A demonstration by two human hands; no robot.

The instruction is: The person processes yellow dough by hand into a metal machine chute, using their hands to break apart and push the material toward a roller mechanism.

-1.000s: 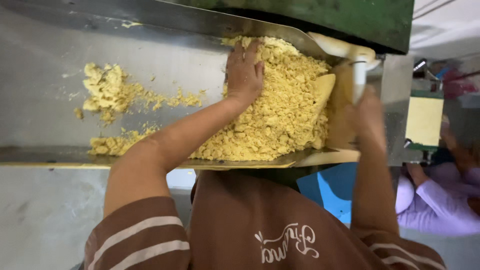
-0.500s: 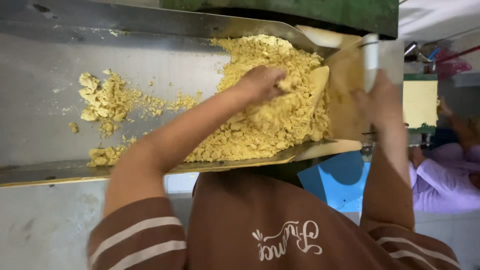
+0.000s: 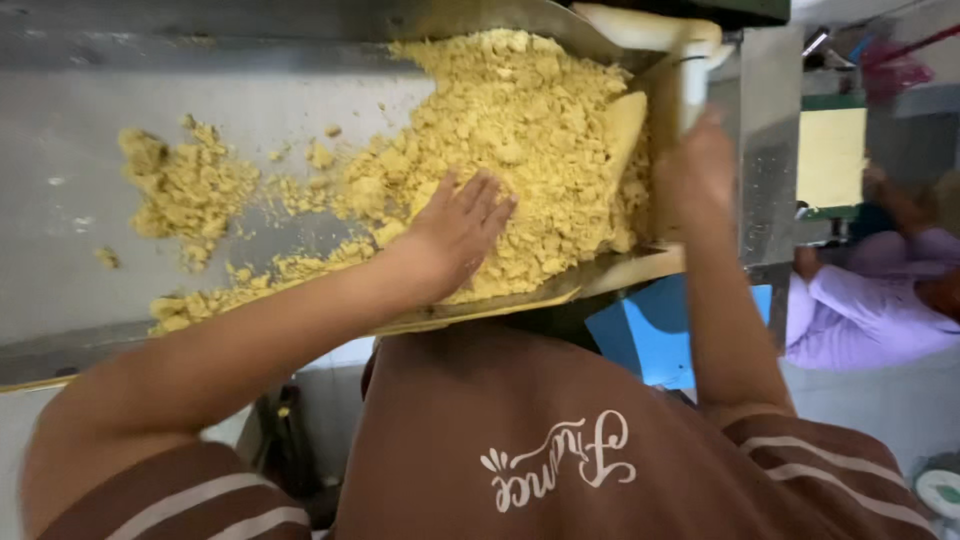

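A big heap of crumbly yellow dough fills the right part of a steel tray. My left hand lies flat on the heap's near slope, fingers spread, holding nothing. At the tray's right end, my right hand, blurred, is closed around the white handle of a scraper. Its pale flat blade stands against the right side of the heap.
A smaller clump of dough and loose crumbs lie at the tray's left. A blue object sits below the tray's near edge. Another person in a lilac top is at the right, beside a yellow panel.
My left hand has slid from the top of the heap down to its near slope, flattening out. My right hand has stayed on the scraper handle.
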